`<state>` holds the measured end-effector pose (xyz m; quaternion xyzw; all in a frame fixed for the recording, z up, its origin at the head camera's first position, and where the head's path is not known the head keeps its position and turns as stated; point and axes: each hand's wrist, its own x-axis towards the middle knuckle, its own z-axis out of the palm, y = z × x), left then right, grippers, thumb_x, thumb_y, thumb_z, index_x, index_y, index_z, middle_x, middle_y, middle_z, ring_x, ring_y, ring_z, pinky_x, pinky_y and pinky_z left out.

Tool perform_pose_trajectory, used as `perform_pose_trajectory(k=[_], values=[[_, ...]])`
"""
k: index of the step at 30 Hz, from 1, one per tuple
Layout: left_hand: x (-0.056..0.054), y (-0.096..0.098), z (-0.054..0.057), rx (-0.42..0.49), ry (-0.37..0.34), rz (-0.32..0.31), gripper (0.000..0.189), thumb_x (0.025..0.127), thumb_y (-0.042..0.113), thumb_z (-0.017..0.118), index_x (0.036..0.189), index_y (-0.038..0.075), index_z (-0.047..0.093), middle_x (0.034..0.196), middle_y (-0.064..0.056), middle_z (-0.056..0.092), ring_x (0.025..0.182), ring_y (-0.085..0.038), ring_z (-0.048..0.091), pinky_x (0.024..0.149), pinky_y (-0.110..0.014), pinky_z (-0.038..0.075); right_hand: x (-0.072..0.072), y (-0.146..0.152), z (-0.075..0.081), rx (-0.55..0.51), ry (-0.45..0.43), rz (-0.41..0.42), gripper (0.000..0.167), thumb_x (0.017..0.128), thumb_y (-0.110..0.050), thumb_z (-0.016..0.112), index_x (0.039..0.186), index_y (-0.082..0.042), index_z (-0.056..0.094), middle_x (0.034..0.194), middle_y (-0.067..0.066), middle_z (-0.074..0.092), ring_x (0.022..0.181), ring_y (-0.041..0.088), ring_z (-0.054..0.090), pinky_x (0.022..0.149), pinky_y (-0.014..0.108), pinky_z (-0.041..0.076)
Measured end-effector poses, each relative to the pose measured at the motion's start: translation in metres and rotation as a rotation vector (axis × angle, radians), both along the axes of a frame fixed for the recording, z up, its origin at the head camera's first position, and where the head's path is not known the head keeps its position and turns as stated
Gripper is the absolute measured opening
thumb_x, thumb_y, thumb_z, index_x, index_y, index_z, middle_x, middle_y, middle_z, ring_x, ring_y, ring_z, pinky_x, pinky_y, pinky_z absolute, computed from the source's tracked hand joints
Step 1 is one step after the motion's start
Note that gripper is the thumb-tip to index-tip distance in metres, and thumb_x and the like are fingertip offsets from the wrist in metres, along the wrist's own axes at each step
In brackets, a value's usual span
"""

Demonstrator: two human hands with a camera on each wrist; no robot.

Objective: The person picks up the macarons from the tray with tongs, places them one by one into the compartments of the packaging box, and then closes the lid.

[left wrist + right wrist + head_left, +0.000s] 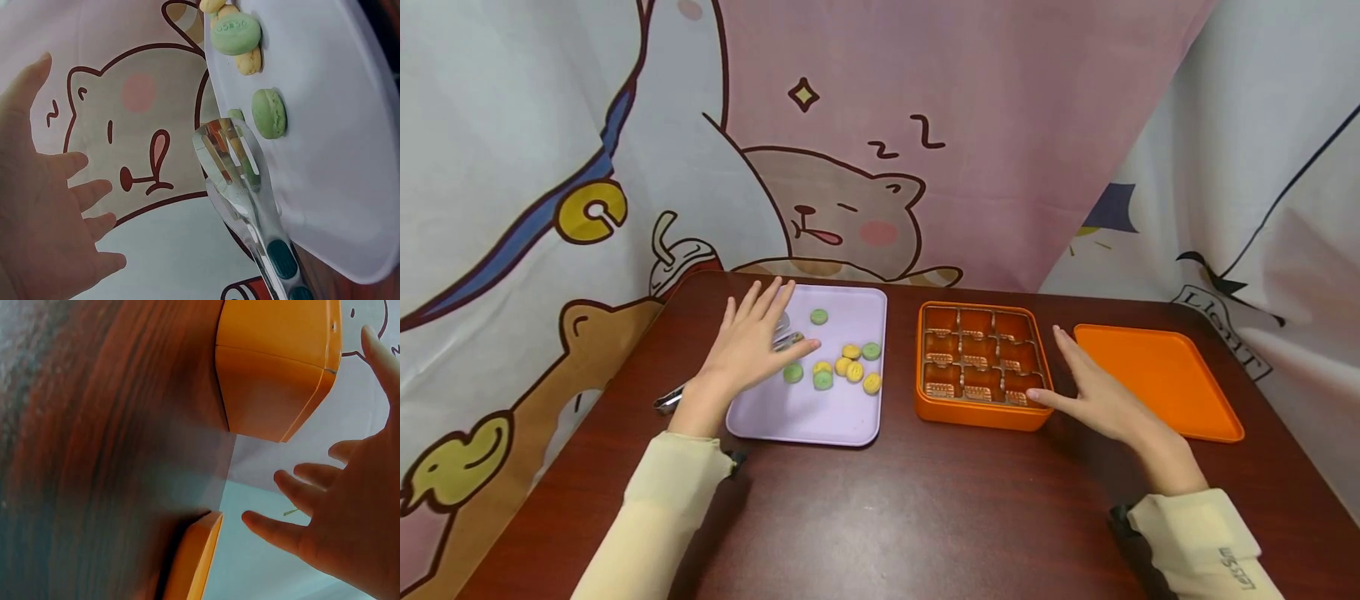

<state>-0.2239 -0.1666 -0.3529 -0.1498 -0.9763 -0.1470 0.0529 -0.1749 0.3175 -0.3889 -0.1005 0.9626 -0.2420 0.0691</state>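
My left hand (745, 346) is spread with straight fingers over the left side of a lilac tray (805, 423), holding nothing. Below it lie metal tongs (282, 258) with green grips, partly hidden by the hand in the head view. Several green macarons (269, 114) and yellow macarons (872, 383) lie on the tray, mostly toward its right side. My right hand (1105, 396), fingers extended and holding nothing, is beside the right side of an orange box (985, 415). A clear divided insert (976, 357) sits inside the box. Whether the thumb touches the rim, I cannot tell.
A flat orange lid (1157, 375) lies on the dark wooden table (880, 517), right of the box. Behind the table hangs a printed cloth (985, 125) with cartoon animals. Bare tabletop separates the tray from the box.
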Motion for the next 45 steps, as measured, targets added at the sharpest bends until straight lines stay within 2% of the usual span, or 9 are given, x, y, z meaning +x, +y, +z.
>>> perform_pose_trajectory(k=[8, 14, 19, 25, 31, 37, 45], values=[[0.005, -0.007, -0.005, 0.027, 0.011, 0.009, 0.096, 0.088, 0.065, 0.058, 0.160, 0.016, 0.019, 0.167, -0.013, 0.018, 0.155, -0.039, 0.008, 0.121, -0.064, 0.003, 0.003, -0.002, -0.005, -0.016, -0.030, 0.020, 0.109, 0.089, -0.057, 0.065, 0.160, -0.016, -0.007, 0.167, 0.022, 0.005, 0.146, 0.053, 0.020, 0.108, 0.074, 0.022], [0.010, -0.014, -0.006, 0.046, -0.002, 0.014, 0.096, 0.089, 0.065, 0.058, 0.161, 0.018, 0.017, 0.167, -0.012, 0.018, 0.155, -0.039, 0.006, 0.122, -0.062, 0.004, 0.006, -0.002, -0.010, -0.047, -0.049, 0.024, 0.105, 0.090, -0.052, 0.067, 0.161, -0.012, 0.000, 0.165, 0.026, 0.010, 0.145, 0.054, 0.022, 0.106, 0.075, 0.024], [0.014, -0.023, -0.007, 0.055, -0.017, 0.019, 0.095, 0.090, 0.064, 0.058, 0.161, 0.016, 0.017, 0.167, -0.013, 0.018, 0.155, -0.039, 0.007, 0.121, -0.063, 0.005, 0.008, -0.002, -0.012, -0.065, -0.055, 0.023, 0.103, 0.091, -0.050, 0.067, 0.161, -0.009, 0.003, 0.165, 0.026, 0.009, 0.146, 0.054, 0.020, 0.107, 0.076, 0.022], [0.019, -0.040, -0.004, 0.081, -0.028, 0.028, 0.093, 0.091, 0.060, 0.059, 0.161, 0.014, 0.017, 0.166, -0.016, 0.019, 0.154, -0.041, 0.010, 0.120, -0.065, 0.008, 0.005, -0.003, -0.016, -0.111, -0.086, 0.022, 0.100, 0.094, -0.051, 0.063, 0.161, -0.015, -0.003, 0.168, 0.019, 0.000, 0.150, 0.051, 0.011, 0.109, 0.075, 0.017], [0.022, -0.054, -0.004, 0.123, -0.078, 0.048, 0.095, 0.091, 0.058, 0.061, 0.161, 0.013, 0.015, 0.165, -0.020, 0.021, 0.152, -0.043, 0.016, 0.119, -0.065, 0.011, 0.000, -0.005, -0.017, -0.171, -0.101, 0.038, 0.101, 0.094, -0.047, 0.064, 0.161, -0.014, -0.005, 0.167, 0.020, -0.002, 0.151, 0.050, 0.006, 0.110, 0.075, 0.014], [0.022, -0.068, -0.009, 0.156, -0.145, 0.090, 0.096, 0.091, 0.056, 0.063, 0.161, 0.015, 0.013, 0.164, -0.023, 0.019, 0.151, -0.046, 0.016, 0.117, -0.068, 0.015, -0.002, -0.007, -0.012, -0.185, -0.110, 0.041, 0.103, 0.093, -0.046, 0.066, 0.160, -0.011, -0.004, 0.167, 0.022, -0.001, 0.151, 0.050, 0.006, 0.111, 0.074, 0.013], [0.017, -0.083, -0.023, 0.233, -0.194, 0.087, 0.093, 0.091, 0.050, 0.066, 0.161, 0.015, 0.016, 0.163, -0.024, 0.022, 0.147, -0.049, 0.024, 0.112, -0.069, 0.025, -0.005, -0.008, -0.011, -0.196, -0.106, 0.036, 0.104, 0.091, -0.044, 0.069, 0.160, -0.009, -0.001, 0.166, 0.024, 0.001, 0.150, 0.051, 0.010, 0.111, 0.074, 0.015]])
